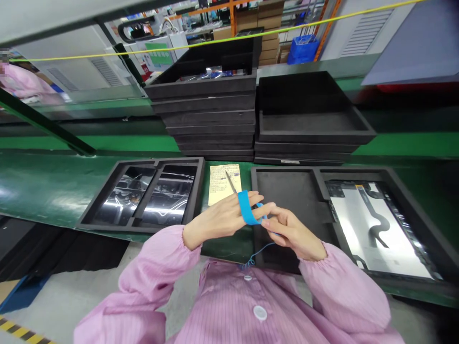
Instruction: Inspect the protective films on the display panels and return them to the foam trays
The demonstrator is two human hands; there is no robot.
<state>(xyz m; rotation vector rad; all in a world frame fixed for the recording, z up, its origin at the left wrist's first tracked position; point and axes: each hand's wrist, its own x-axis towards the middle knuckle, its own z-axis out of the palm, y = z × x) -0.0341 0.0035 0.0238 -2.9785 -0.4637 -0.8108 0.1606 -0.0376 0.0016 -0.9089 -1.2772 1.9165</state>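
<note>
A blue anti-static wrist strap (245, 208) loops around the fingers of my left hand (218, 218), which are stretched out toward the right. My right hand (296, 234) pinches the strap at the right side of the loop. From there a thin coiled blue cord (253, 259) runs down in front of my shirt. Just beyond my left hand, a yellow handwritten note (218, 184) lies on the green bench. Over it shows a slim pointed metal tool (231, 181), its lower end hidden behind my left hand.
On the left, a black tray (201, 191) holds two glossy dark panels (168, 193). A right-hand tray (287, 191) holds a display panel with a ribbon cable (380, 229). Stacked black trays (215, 119) and a shorter stack (311, 138) stand behind. Someone in pink (28, 81) is at far left.
</note>
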